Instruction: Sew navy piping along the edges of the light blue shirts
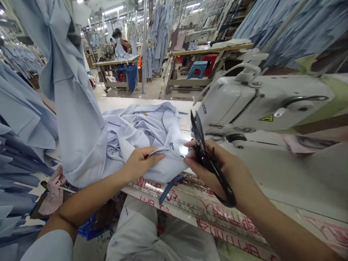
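At the table (141,103) — scissors (198,130) in right hand (209,166), left hand (141,163) on shirt-like cloth (152,127)

The pale blue shirt (141,127) is soft, matt woven cloth, and the scissors (209,163) are black metal with a slight sheen. The sewing machine (266,101) has a smooth white enamelled casing, and the printed plastic sheet (201,214) looks glossy.

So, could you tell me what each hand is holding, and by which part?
The right hand grips black scissors by the shanks, below the blades; the left hand holds a fold of pale blue shirt fabric at its edge.
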Available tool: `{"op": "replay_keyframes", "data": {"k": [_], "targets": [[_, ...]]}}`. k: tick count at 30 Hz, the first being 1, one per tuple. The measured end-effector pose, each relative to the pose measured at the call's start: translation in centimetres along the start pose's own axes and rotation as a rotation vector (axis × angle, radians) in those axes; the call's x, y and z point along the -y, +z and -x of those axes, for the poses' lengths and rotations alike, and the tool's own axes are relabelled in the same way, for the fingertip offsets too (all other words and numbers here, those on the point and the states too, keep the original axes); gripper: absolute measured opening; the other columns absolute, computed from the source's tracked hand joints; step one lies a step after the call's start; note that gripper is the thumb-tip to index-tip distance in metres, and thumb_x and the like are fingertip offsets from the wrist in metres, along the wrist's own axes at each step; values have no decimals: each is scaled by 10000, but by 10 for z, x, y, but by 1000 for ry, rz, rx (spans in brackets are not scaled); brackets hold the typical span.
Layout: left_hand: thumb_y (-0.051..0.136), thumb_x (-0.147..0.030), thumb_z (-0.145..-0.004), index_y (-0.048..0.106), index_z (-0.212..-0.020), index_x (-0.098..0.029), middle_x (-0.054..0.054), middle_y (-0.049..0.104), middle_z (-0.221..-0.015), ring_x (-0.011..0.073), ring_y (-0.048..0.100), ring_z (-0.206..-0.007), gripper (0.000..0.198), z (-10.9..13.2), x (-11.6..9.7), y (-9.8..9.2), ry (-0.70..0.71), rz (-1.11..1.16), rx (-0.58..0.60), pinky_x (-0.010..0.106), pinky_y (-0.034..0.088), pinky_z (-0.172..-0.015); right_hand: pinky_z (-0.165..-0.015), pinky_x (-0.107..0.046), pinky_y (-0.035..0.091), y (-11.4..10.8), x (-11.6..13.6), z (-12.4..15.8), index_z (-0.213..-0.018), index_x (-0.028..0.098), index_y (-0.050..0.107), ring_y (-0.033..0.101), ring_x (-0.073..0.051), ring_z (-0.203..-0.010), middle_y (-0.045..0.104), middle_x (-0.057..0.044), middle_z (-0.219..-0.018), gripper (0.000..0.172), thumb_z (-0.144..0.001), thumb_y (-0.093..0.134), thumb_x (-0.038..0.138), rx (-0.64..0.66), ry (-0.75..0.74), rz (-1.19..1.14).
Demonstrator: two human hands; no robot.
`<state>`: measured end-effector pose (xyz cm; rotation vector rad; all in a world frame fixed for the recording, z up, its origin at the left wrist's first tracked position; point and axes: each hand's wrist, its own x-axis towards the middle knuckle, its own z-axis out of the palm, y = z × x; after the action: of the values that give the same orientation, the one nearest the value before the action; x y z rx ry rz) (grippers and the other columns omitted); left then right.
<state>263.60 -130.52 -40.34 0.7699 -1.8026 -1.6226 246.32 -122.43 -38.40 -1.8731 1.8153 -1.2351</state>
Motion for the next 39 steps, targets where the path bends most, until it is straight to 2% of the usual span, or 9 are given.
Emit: {"op": "replay_keyframes", "data": {"k": [5, 9, 14, 18, 23, 30, 33, 37, 39], "targets": [[677, -402, -722, 688, -873, -128, 5, 609, -709, 72, 497, -601, 313, 1, 4, -2, -28, 219, -71, 176, 383, -546, -495, -239, 437, -1, -7, 9, -977, 210, 505, 527, -119, -525, 568, 11, -670, 230, -788, 524, 338, 137, -70, 14], [697, -371, -715, 682, -843, -129, 3, 622, -702, 67, 515, -592, 274, 0, 2, -2, -20, 272, -65, 167, 396, -536, -517, -282, 447, -11, -24, 15, -1139, 229, 436, 553, -184, -694, 553, -63, -917, 412, -780, 544, 399, 216, -282, 290], [679, -342, -730, 665, -837, -128, 0, 619, -716, 70, 517, -616, 239, 0, 1, -2, 19, 239, -45, 175, 395, -566, -573, -298, 447, -13, -36, 16, -1174, 214, 417, 533, -203, -769, 510, -90, -988, 442, -738, 489, 234, 277, -401, 442], [635, -280, -739, 659, -796, -126, 5, 616, -722, 79, 509, -643, 166, -1, -1, 0, 77, 120, -45, 184, 375, -586, -590, -295, 445, -8, -32, 12, -1165, 187, 424, 531, -206, -788, 523, -106, -1019, 469, -700, 485, 203, 249, -462, 463], [591, -215, -721, 635, -717, -123, -1, 592, -676, 78, 484, -624, 101, -1, -11, 1, 107, -3, -20, 184, 345, -568, -475, -274, 382, -14, -28, 8, -1060, 160, 491, 529, -186, -630, 574, -71, -833, 314, -780, 452, 296, 161, -592, 635], [593, -290, -752, 606, -671, -120, -62, 380, -509, 39, 286, -467, 189, -1, -18, -2, 43, -109, 91, 179, 210, -446, -410, -311, 330, -31, -26, 11, -885, 160, 565, 549, -204, -476, 645, -71, -712, 252, -868, 380, 331, 50, -766, 852], [608, -335, -749, 617, -688, -119, -58, 391, -513, 39, 290, -463, 225, -2, -16, -2, 10, -110, 98, 181, 218, -441, -426, -297, 348, -33, -30, 13, -890, 183, 557, 576, -206, -494, 655, -57, -700, 221, -870, 406, 342, 71, -700, 780], [613, -371, -754, 644, -772, -132, -25, 513, -596, 59, 408, -516, 242, -5, -14, -6, -71, -93, 136, 186, 310, -490, -432, -252, 361, -34, -35, 11, -941, 236, 512, 550, -172, -459, 593, 16, -579, 245, -866, 428, 454, 129, -277, 562], [593, -375, -770, 651, -787, -136, -11, 553, -648, 69, 455, -560, 246, -8, -13, -9, -98, -58, 170, 185, 340, -517, -461, -268, 392, -34, -37, 9, -1007, 240, 493, 581, -192, -542, 626, -10, -692, 306, -844, 434, 492, 213, -128, 544]]}}
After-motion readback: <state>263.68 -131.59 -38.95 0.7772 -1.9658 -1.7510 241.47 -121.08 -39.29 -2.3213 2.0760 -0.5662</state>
